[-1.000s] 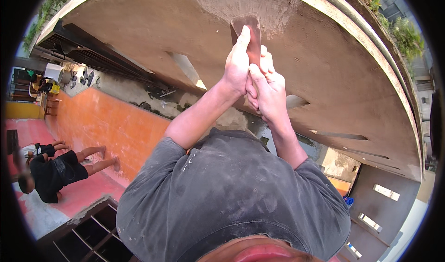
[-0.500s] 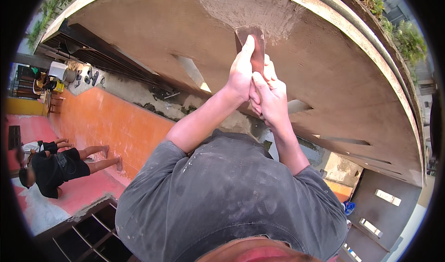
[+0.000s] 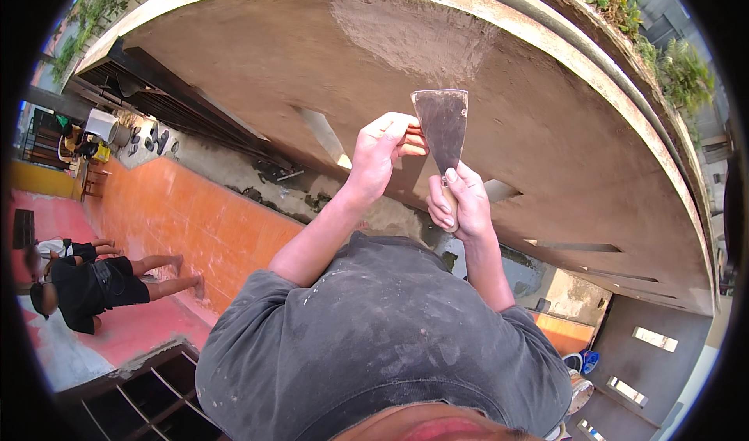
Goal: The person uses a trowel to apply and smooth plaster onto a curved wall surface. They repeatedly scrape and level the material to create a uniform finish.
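Note:
Upright before me is a putty knife [image 3: 441,125] with a wide, dark, smeared metal blade and a pale wooden handle. My right hand [image 3: 466,199] is wrapped around that handle, thumb lying near the base of the blade. My left hand [image 3: 381,156] is beside the blade's left edge, fingers loosely bent and apart, the fingertips at or very near the metal; whether they touch it I cannot tell. Beyond the blade stands a brown plastered wall [image 3: 273,59] with a lighter, rough patch [image 3: 413,35] near its top.
Slot openings [image 3: 324,133] cut through the wall. On the left, two people lie sideways in the bent picture, one in black clothes [image 3: 105,285], by an orange floor strip [image 3: 187,199]. Plants [image 3: 686,74] grow past the wall's top. A blue object [image 3: 591,361] is at lower right.
My left hand has come off the putty knife's handle and blade face and moved left. The knife is lower and turned, its broad face showing, held by my right hand alone.

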